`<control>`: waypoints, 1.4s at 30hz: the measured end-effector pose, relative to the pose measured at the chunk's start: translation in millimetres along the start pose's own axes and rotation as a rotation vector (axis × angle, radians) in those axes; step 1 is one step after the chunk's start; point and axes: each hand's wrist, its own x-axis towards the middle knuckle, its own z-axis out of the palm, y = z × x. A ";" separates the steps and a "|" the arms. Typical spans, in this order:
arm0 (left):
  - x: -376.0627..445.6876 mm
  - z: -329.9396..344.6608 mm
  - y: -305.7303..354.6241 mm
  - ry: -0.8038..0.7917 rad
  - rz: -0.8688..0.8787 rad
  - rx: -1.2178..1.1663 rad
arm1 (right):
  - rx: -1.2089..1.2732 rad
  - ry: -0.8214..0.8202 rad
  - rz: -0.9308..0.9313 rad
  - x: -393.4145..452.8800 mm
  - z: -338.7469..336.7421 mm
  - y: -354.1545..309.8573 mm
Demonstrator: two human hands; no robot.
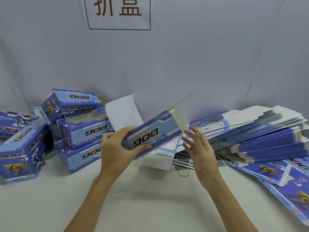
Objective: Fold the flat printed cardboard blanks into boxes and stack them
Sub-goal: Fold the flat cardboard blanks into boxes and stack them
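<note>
Item in work: one half-formed box (150,134), held above the middle of the desk (142,198), printed DOG panel facing me, its end flaps still standing loose at 1 o'clock and 11 o'clock. My left hand (117,148) grasps it by the near end, thumb across the printed panel and fingers curled behind; my right hand (199,148) is released, fingers straight and spread just beside the open end, not holding anything. Handling note, as I judge it: keep the left grip firm so the tube stays square, then press the small side flaps in first with the right fingers before tucking the long flap, following the scored creases. Stock on the desk: finished boxes (73,118) at 9 o'clock, about five that I can count, loosely heaped rather than neatly stacked; flat blanks (260,131) at 3 o'clock, a fanned pile too many to count; one yellow rubber band (183,173) at 5 o'clock of the box.
</note>
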 end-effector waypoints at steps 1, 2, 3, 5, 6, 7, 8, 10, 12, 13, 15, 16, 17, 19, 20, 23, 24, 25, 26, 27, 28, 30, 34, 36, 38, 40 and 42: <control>0.5 -1.7 1.8 -0.044 -0.056 -0.109 | -0.031 -0.039 0.023 -1.6 2.5 3.7; 1.2 -2.4 4.4 -0.092 -0.121 -0.257 | -0.067 -0.106 0.044 -3.4 5.8 7.6; 1.9 -2.7 7.8 -0.140 -0.197 -0.399 | -0.108 -0.188 0.063 -6.5 10.7 11.3; 3.0 -2.4 10.0 -0.198 -0.308 -0.558 | -0.143 -0.321 0.109 -13.8 22.4 14.0; 3.6 -2.0 9.6 -0.211 -0.344 -0.591 | -0.139 -0.355 0.133 -16.7 27.4 14.5; 4.5 -2.5 9.9 -0.213 -0.376 -0.615 | -0.131 -0.375 0.145 -18.2 31.6 15.9; 5.3 -3.6 9.3 -0.208 -0.416 -0.636 | -0.122 -0.376 0.143 -19.3 34.8 16.5; 7.5 -6.1 6.9 -0.203 -0.491 -0.718 | -0.131 -0.340 0.130 -18.8 37.1 16.7; 10.1 -8.9 6.2 -0.192 -0.544 -0.834 | -0.150 -0.311 0.101 -18.6 38.6 13.9; 11.1 -9.1 7.1 -0.196 -0.583 -0.862 | -0.153 -0.307 0.093 -19.2 39.5 12.5; 13.1 -7.1 9.3 -0.261 -0.668 -0.846 | -0.149 -0.303 0.097 -19.8 42.1 10.7; 13.6 -5.8 10.0 -0.306 -0.706 -0.828 | -0.137 -0.293 0.097 -19.5 43.2 11.5; 13.6 -5.0 10.8 -0.351 -0.734 -0.824 | -0.124 -0.280 0.103 -19.3 43.4 11.9; 12.2 -4.5 11.2 -0.425 -0.763 -0.851 | -0.142 -0.272 0.131 -18.8 41.1 11.3; 10.9 -4.3 11.6 -0.442 -0.761 -0.866 | -0.173 -0.288 0.159 -18.9 39.1 10.5; 5.1 0.1 9.7 -0.394 -0.727 -0.876 | -0.223 -0.340 0.250 -22.0 32.8 11.6; 4.7 2.6 8.7 -0.368 -0.725 -0.857 | -0.226 -0.358 0.273 -23.3 31.9 11.9; 5.1 4.7 7.2 -0.346 -0.725 -0.831 | -0.222 -0.379 0.292 -23.7 30.8 12.6; 5.6 6.2 4.9 -0.328 -0.725 -0.809 | -0.205 -0.393 0.309 -23.5 30.7 13.1; 6.5 6.8 2.0 -0.318 -0.727 -0.795 | -0.168 -0.405 0.332 -22.6 31.0 13.1; 7.2 6.9 -0.6 -0.319 -0.730 -0.790 | -0.113 -0.418 0.364 -21.7 31.6 12.7; 6.5 7.6 -3.7 -0.361 -0.740 -0.788 | -0.032 -0.418 0.411 -21.4 34.5 12.0; -0.2 18.4 -0.5 -0.457 -0.718 -0.821 | 0.002 -0.350 0.367 -25.1 38.0 10.3; -1.2 22.1 1.9 -0.447 -0.726 -0.811 | 0.023 -0.330 0.387 -24.2 33.2 6.9; -2.2 22.4 1.8 -0.440 -0.735 -0.787 | 0.037 -0.342 0.413 -22.2 27.1 4.6; -3.1 22.0 0.8 -0.462 -0.730 -0.780 | 0.018 -0.355 0.423 -22.1 24.9 4.9; -3.3 22.4 0.8 -0.486 -0.708 -0.810 | -0.034 -0.368 0.411 -23.6 27.0 6.6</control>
